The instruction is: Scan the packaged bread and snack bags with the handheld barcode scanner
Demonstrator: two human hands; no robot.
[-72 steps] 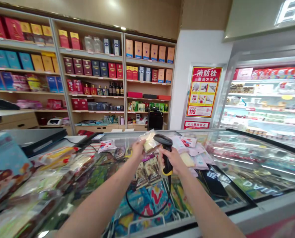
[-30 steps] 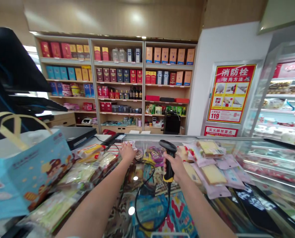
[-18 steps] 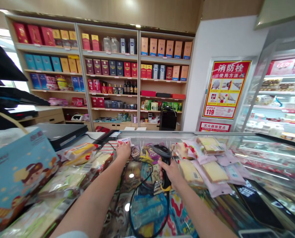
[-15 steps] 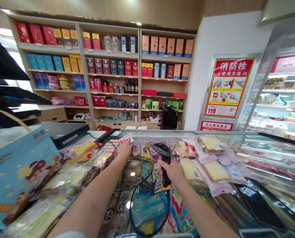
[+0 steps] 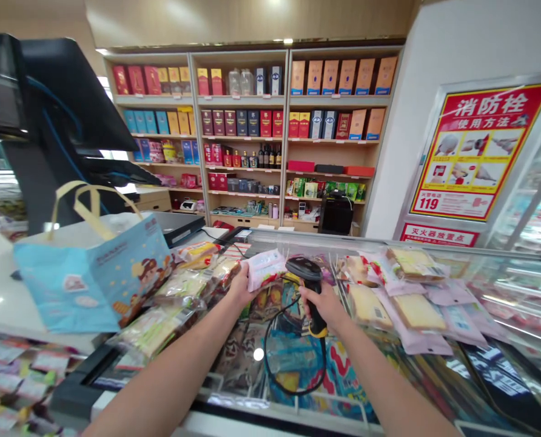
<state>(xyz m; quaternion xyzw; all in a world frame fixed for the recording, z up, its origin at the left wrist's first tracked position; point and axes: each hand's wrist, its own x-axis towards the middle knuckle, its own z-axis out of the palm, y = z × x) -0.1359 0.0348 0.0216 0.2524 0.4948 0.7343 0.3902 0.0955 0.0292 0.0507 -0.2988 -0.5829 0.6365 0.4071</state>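
Note:
In my left hand (image 5: 239, 285) is a pale pink-and-white food packet (image 5: 267, 269) with red at its lower edge, gripped at its left end above the glass top. My right hand (image 5: 321, 298) is wrapped round the handle of a black barcode scanner (image 5: 305, 267), whose head faces the packet from the right. The scanner's black cable (image 5: 267, 358) loops down over the glass. Packed sandwiches (image 5: 186, 282) in clear wrap lie left of my left hand. Several pink-wrapped bread packets (image 5: 418, 311) are piled to the right of my right hand.
A blue paper bag (image 5: 93, 273) with cream handles stands at the left, beside a black checkout screen (image 5: 70, 91). The glass-topped case (image 5: 234, 388) shows packaged goods inside. A dark phone-like slab (image 5: 507, 376) lies at the right. Shelves of boxes (image 5: 243, 121) line the back wall.
My left hand has lifted the packet and turned its broad side toward me and the scanner. The view has swung left, showing more of the bag and screen. My right hand still grips the scanner.

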